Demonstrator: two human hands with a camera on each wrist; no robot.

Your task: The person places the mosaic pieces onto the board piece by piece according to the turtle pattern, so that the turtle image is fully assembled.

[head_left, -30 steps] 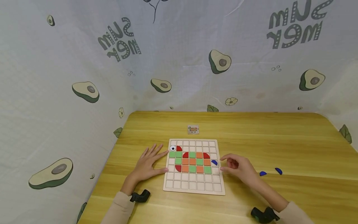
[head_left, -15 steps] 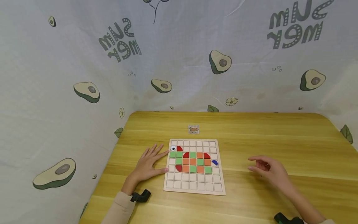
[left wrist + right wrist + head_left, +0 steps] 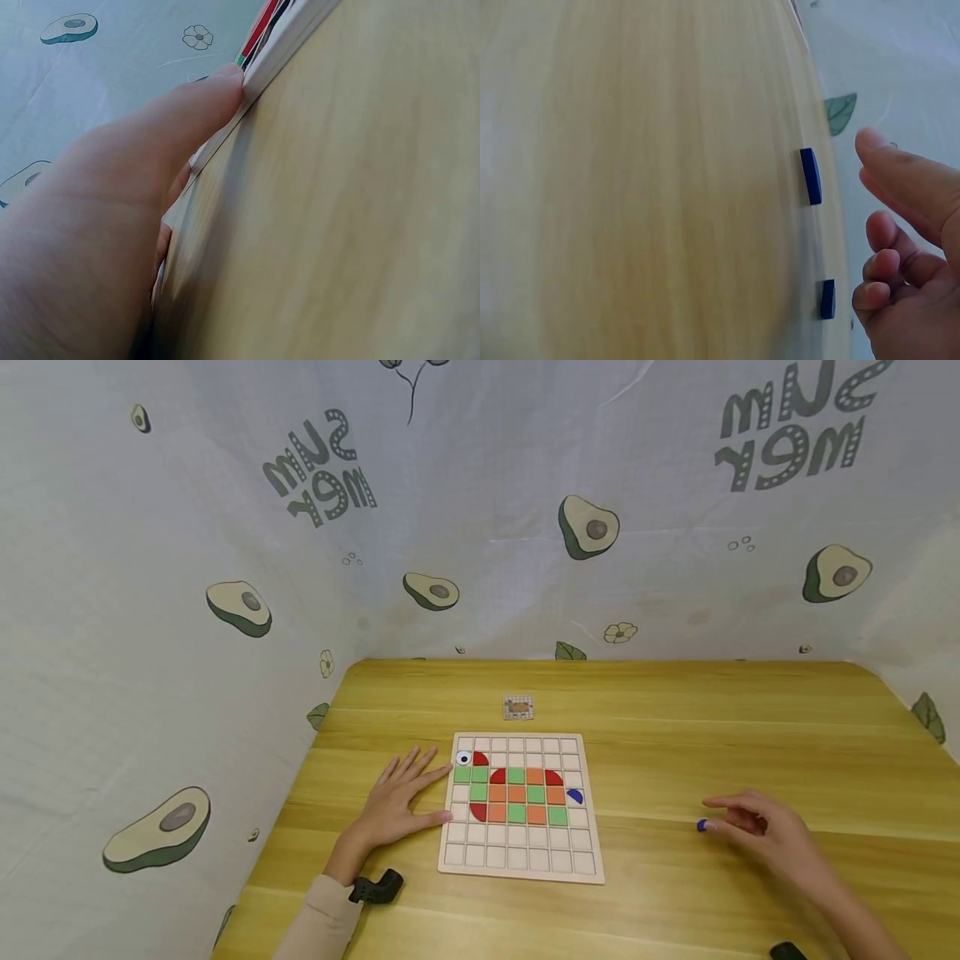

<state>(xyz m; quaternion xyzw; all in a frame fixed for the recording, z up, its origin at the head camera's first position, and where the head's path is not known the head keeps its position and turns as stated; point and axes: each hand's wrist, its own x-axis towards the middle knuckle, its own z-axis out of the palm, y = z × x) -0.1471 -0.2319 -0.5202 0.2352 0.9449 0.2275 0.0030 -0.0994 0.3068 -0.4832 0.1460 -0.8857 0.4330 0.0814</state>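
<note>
My left hand (image 3: 397, 802) lies with fingers spread on the table, thumb and a fingertip at the left edge of a wooden grid board (image 3: 517, 860). In the left wrist view the thumb (image 3: 172, 112) touches the board's side. Green, orange and red pieces, a round eye piece (image 3: 464, 758) and a blue half-round piece (image 3: 575, 797) lie in the grid. My right hand (image 3: 765, 835) hovers over the table right of the board, holding nothing. Beside its thumb is a second blue half-round piece (image 3: 702, 826). The right wrist view shows another blue piece (image 3: 828, 299), hidden by the hand in the head view.
A small picture card (image 3: 518, 707) lies behind the board. A white curtain (image 3: 480, 527) printed with avocados hangs behind and to the left of the wooden table (image 3: 675, 710). Each wrist wears a black camera, such as the left one (image 3: 378, 887).
My right hand has moved right, from the board's right edge to the loose blue pieces, and lowered slightly. The left hand and the board have stayed in place.
</note>
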